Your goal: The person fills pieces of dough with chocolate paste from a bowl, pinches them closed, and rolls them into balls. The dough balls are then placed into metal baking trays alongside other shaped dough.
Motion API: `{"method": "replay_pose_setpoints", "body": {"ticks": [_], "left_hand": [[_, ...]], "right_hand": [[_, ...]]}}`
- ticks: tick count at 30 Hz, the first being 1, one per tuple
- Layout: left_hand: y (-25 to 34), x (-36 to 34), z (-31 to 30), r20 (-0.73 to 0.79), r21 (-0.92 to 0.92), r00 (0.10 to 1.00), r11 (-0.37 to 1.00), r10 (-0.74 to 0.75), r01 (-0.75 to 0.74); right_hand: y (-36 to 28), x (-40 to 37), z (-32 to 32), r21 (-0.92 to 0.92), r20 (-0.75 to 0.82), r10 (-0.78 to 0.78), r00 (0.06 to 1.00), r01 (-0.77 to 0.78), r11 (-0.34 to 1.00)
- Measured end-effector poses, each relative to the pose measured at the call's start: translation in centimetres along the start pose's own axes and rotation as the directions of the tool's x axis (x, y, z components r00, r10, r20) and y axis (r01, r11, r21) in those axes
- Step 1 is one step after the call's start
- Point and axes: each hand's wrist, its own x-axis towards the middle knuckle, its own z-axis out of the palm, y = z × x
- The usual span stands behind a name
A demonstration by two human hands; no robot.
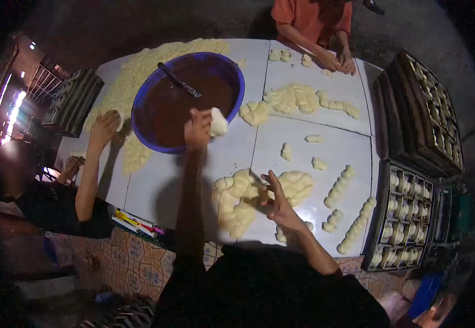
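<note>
A dark shirt (273,290) is lying nearest the camera, its wearer standing close against the white table (270,147). The left hand (197,128) is grasping a pale lump of dough (218,122) in its fingers, and that lump is hanging over the near right part of the blue bowl (239,82), perhaps so that anything dripping or dropping is falling back inside. The bowl is holding brown paste (163,112), and a long-handled tool (178,80) is resting in it, its handle leaning on the far rim, probably to be staying clean and easy to grab. The right hand (278,205) is holding nothing that shows; its fingers are spreading above a heap of dough (235,202), and whether any fingertip is touching it I cannot tell. Farther right, knobbly dough strips (358,225) are lying apart, likely to keep them from sticking together. Beyond them a divided tray (376,229) is sitting at the table's edge, its compartments keeping dough pieces separate, with a stack of trays (399,109) standing behind. A co-worker's hand (105,128) is resting on spread dough left of the bowl, while another person's hands (347,64) are working small pieces across the table.
</note>
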Motion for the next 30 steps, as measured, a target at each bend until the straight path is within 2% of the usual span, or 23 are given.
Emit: {"method": "replay_pose_setpoints", "body": {"ticks": [1,2,3,5,7,10,11,12,13,14,15,16,18,19,20,21,22,23,24,26,27,28,30], "left_hand": [[0.6,3.2,-0.9,-0.051,0.519,0.978,0.842,0.203,-0.148],[-1.6,7.6,-3.8,0.031,0.760,0.983,0.635,0.178,-0.139],[0.2,7.2,-2.4,-0.014,0.877,1.000,0.481,0.015,0.005],[1.0,7.0,-1.4,-0.091,0.884,0.971,0.431,-0.223,0.182],[-1.5,8.2,-2.6,-0.039,0.681,0.915,0.660,-0.401,0.318],[-1.7,3.3,0.4,-0.130,0.811,0.985,0.584,0.113,0.040],[-0.7,1.0,1.8,-0.168,0.678,0.985,0.722,-0.032,0.139],[-1.1,-1.7,2.9,-0.067,0.381,0.980,0.903,-0.187,0.198],[-1.8,-4.3,3.4,0.080,0.045,0.952,0.955,-0.296,0.294],[-3.5,-6.2,3.4,0.429,-0.296,0.841,0.828,-0.330,0.476],[-5.1,-8.2,3.5,0.721,-0.396,0.615,0.539,-0.319,0.744],[-2.8,-11.1,7.1,0.363,-0.306,0.732,0.668,-0.576,0.678],[-2.6,-14.5,9.4,0.088,-0.150,0.864,0.851,-0.496,0.504],[-2.9,-15.7,9.5,0.081,-0.196,0.859,0.837,-0.506,0.511],[-3.4,-16.7,9.5,0.077,-0.245,0.856,0.823,-0.511,0.513],[-3.9,-17.4,9.4,0.071,-0.298,0.855,0.807,-0.514,0.509],[-4.2,-18.3,8.9,0.162,-0.379,0.848,0.762,-0.504,0.525],[-4.3,-19.2,8.9,0.119,-0.202,0.859,0.835,-0.498,0.512],[-4.2,-19.9,9.1,0.086,-0.013,0.872,0.875,-0.481,0.484],[-5.9,-21.2,8.2,0.150,0.222,0.946,0.942,-0.287,0.250],[-6.5,-21.6,7.9,0.199,0.324,0.962,0.939,-0.186,0.115],[-7.0,-22.0,7.8,0.239,0.279,0.952,0.953,-0.190,0.120],[-7.3,-22.9,7.7,0.316,0.196,0.928,0.970,-0.199,0.142]], "right_hand": [[-0.1,-0.1,-0.2,0.019,-0.028,0.046,0.999,-0.046,0.999],[-0.2,-0.2,-0.4,0.041,-0.056,0.094,0.994,-0.092,0.995],[0.2,0.0,-0.7,0.063,-0.059,0.046,0.997,-0.042,0.997],[2.0,-0.3,-1.5,0.095,-0.035,0.019,0.999,-0.015,0.995],[0.7,-0.2,-1.8,0.149,-0.037,0.053,0.998,-0.047,0.988],[2.9,0.1,-2.1,0.184,-0.163,-0.064,0.984,0.094,0.978],[2.0,0.3,-2.0,0.137,-0.230,0.030,0.973,0.002,0.991],[1.8,0.6,-2.0,0.314,-0.226,0.121,0.966,-0.045,0.948],[1.7,0.9,-2.0,0.480,-0.211,0.204,0.956,-0.080,0.873],[1.6,1.0,-2.0,0.633,-0.183,0.282,0.942,-0.107,0.767],[2.8,1.0,-2.1,0.830,-0.121,0.416,0.901,-0.137,0.540],[2.7,0.6,-2.2,0.776,-0.179,0.480,0.859,-0.176,0.605],[2.4,-0.1,-2.2,0.652,-0.296,0.574,0.764,-0.278,0.706],[1.7,-0.6,-1.7,0.635,-0.383,0.561,0.734,-0.232,0.737],[1.6,-1.1,-1.2,0.308,-0.516,0.301,0.802,-0.155,0.939],[1.2,-1.5,-0.7,-0.069,-0.537,0.005,0.844,-0.050,0.996],[0.7,-2.2,-0.1,-0.432,-0.447,-0.276,0.851,0.065,0.900],[-0.3,-3.2,0.0,-0.738,-0.329,-0.422,0.845,0.048,0.673],[-0.5,-3.9,-0.2,-0.658,-0.328,-0.362,0.872,0.064,0.750],[-0.8,-5.4,-0.7,-0.478,-0.302,-0.251,0.920,0.081,0.875],[-0.9,-5.6,-0.9,-0.417,-0.348,-0.306,0.886,0.146,0.897],[-0.9,-5.8,-1.1,-0.356,-0.396,-0.353,0.848,0.213,0.910],[-1.4,-6.7,-1.3,-0.070,-0.502,-0.183,0.845,0.171,0.983]]}}
